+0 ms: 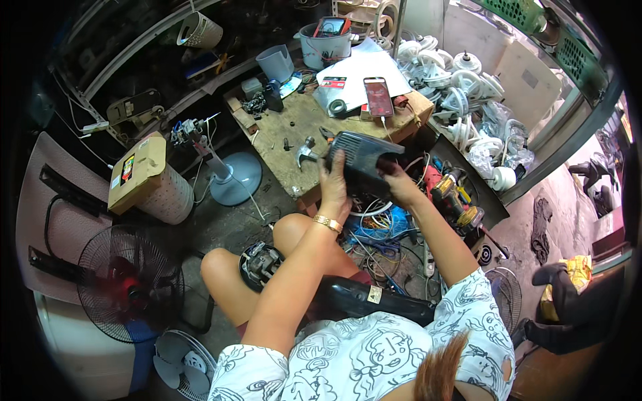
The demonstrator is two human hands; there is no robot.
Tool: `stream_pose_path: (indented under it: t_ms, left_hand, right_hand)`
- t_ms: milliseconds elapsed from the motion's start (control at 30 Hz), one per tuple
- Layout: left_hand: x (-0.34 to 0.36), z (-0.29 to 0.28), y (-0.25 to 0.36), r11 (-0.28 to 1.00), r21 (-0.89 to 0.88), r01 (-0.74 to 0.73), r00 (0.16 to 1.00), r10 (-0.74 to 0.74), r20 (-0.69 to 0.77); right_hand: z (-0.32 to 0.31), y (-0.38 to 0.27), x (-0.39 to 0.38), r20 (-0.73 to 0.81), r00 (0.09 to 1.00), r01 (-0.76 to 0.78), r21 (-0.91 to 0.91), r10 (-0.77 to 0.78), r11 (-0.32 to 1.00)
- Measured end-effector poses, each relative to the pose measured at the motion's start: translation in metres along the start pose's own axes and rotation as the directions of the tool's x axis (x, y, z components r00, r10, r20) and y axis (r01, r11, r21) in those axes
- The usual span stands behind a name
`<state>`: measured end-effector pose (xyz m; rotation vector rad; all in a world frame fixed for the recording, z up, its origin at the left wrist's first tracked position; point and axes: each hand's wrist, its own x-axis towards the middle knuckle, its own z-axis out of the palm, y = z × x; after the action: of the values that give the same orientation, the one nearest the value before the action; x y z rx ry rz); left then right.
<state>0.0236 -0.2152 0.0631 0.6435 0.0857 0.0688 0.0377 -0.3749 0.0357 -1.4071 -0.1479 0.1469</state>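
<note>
A dark, box-shaped plastic housing with slotted vents (361,150) is raised over the front of the wooden workbench, tilted. My left hand (336,184) grips its near left side, thumb along the top face. My right hand (399,185) is closed at its right edge; the fingertips are partly hidden and slightly blurred. Across my lap lies a long black fan body (368,299), with an exposed motor (262,262) at its left end. A claw hammer (307,152) rests on the bench just left of the housing, and pliers (326,135) lie behind it.
On the workbench (274,137) are a charging phone (379,97), a tape roll (338,107) and papers. Tangled wires (381,234) and a cordless drill (449,187) sit below right. A fan stand (235,179) and a black fan (130,284) stand left. White plastic parts (461,87) are heaped back right.
</note>
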Motion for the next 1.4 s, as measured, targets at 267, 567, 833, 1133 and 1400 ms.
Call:
stream_pose_path:
  t_ms: [267, 567, 833, 1133, 1400]
  left_hand:
    - [-0.004, -0.004, -0.023, 0.967, 0.239, -0.092, 0.996, 0.086, 0.036]
    - [-0.004, -0.032, -0.051, 0.530, 0.797, -0.290, 0.954, 0.227, 0.196]
    - [-0.020, -0.051, -0.090, 0.578, 0.809, -0.112, 0.993, 0.026, 0.119]
    - [-0.007, -0.073, -0.089, 0.594, 0.802, 0.063, 0.995, -0.098, -0.006]
    - [-0.002, -0.091, -0.105, 0.731, 0.629, 0.266, 0.953, -0.102, -0.284]
  right_hand:
    - [-0.014, -0.003, -0.028, -0.006, 0.966, -0.236, 0.399, 0.259, 0.886]
    - [-0.117, 0.002, -0.124, -0.236, 0.972, -0.072, -0.387, -0.023, 0.919]
    - [-0.051, 0.023, -0.149, -0.100, 0.906, 0.159, -0.821, -0.412, 0.548]
    - [-0.055, 0.028, -0.142, -0.093, 0.906, 0.067, -0.932, -0.412, 0.357]
    - [-0.060, 0.047, -0.138, -0.122, 0.939, 0.107, -0.787, -0.322, 0.608]
